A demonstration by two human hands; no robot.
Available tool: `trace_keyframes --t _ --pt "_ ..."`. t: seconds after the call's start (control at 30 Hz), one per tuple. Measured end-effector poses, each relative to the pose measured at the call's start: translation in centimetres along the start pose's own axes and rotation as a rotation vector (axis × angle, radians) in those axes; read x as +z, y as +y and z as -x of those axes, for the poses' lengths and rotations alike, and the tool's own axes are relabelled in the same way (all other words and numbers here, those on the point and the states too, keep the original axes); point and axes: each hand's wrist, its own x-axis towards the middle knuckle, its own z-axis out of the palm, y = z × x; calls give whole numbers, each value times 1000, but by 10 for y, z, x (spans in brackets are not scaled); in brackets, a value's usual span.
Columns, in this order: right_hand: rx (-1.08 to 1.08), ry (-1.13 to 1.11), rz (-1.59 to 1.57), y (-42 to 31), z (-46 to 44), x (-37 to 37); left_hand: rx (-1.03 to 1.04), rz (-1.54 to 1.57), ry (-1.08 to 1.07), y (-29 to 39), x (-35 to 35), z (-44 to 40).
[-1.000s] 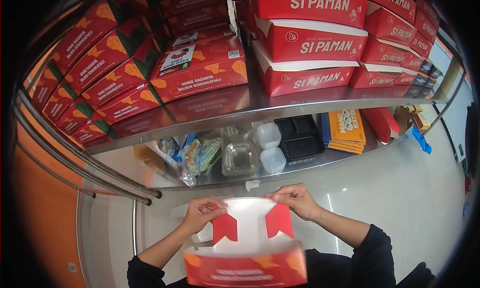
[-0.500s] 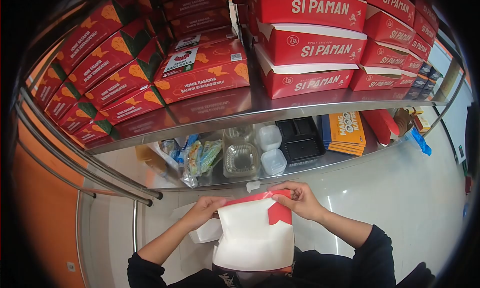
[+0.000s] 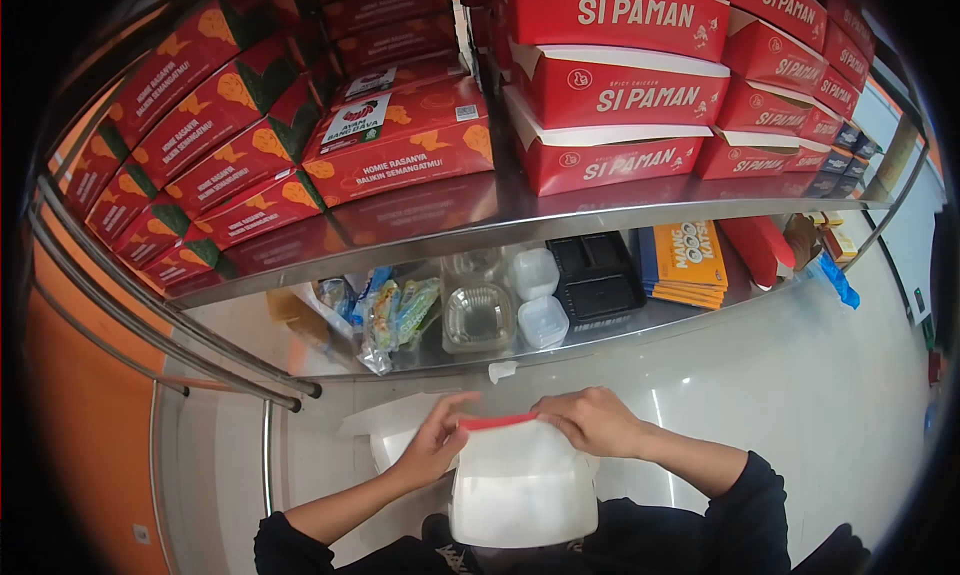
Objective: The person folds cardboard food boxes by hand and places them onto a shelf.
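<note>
A folding cardboard food box, white inside with a red strip along its far edge, is in front of my body. My right hand pinches the far right corner of that edge between thumb and fingers. At the far left corner, my left hand has its fingers lifted and apart, with the thumb close to the red strip. Whether that thumb touches the cardboard I cannot tell. Behind my left hand, lower down, is another white open box, partly hidden by my wrist.
A steel shelf ahead bears stacked red "SI PAMAN" boxes and chicken-print boxes. Its lower level holds clear containers, black trays, orange-and-blue flat boxes and plastic packets. Metal rails run along the left.
My left hand has loosened from the box's far edge and its fingers have lifted. The box's far side has folded inward, and its red right flap no longer shows.
</note>
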Motion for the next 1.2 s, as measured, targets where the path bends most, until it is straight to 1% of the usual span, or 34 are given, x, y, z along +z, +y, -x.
trace_keyframes --t 0.03,0.07,0.1,0.13,0.2,0.23,0.3,0.33,0.4,0.43,0.47,0.5,0.53,0.6,0.63,0.67,0.73,0.77,0.8,0.87,0.93,1.0,1.03,1.07,1.1,1.13,1.17,1.2 --pt "0 3 2 -1 0 -1 -139 67 -100 -22 1 3" --pt "62 92 20 -2 1 -2 -280 135 -201 -33 2 4" --pt "124 180 37 -4 3 -3 -468 227 -249 -15 4 5" --pt "126 181 36 -10 4 -3 -469 226 -251 -14 7 8" --pt "112 155 12 -24 7 0 -659 578 -158 -19 13 18" --pt "114 156 9 -22 7 5 -662 577 -159 -27 11 20" --pt "-9 121 -148 -8 4 15 -600 501 -139 -45 7 17" --pt "-7 122 -147 4 1 17 -600 501 -141 -44 8 18" --pt "86 -112 -175 25 -2 15 -494 309 -39 -38 9 21" --pt "88 -109 -176 24 4 18 -494 306 -42 -35 8 20" --pt "29 -73 147 21 12 25 -376 239 25 -32 7 18" --pt "-1 -56 308 18 16 32 -258 171 92 -30 7 16" --pt "-28 -35 470 14 19 39 -258 170 90 -30 10 14" --pt "62 -414 262 0 10 56 220 -66 301 -29 22 7" --pt "108 -601 151 -4 7 60 136 -1 250 -23 26 7" --pt "113 -599 152 -6 4 59 137 0 246 -24 28 7" --pt "181 -792 134 -5 -2 54 97 -112 239 -26 32 10" --pt "102 -677 232 5 9 52 77 -65 236 -27 35 6" --pt "109 -674 230 20 22 56 77 -65 229 -32 37 3" --pt "134 209 802 49 48 64 162 -222 180 -54 38 -8" --pt "787 -70 384 45 49 12 199 -278 173 -87 48 -26" --pt "803 102 70 86 79 3 90 -117 187 -102 73 -45" --pt "813 105 58 100 89 0 137 16 194 -81 95 -51" --pt "843 194 -108 112 99 -3 126 13 177 -86 101 -62" --pt "878 283 -277 123 109 1 133 -251 107 -100 109 -73" --pt "907 284 -288 139 117 12 144 -507 29 -113 118 -83" --pt "850 421 -162 162 125 26 138 -497 2 -126 127 -93" --pt "784 554 -29 177 132 34 77 -119 59 -137 134 -105"
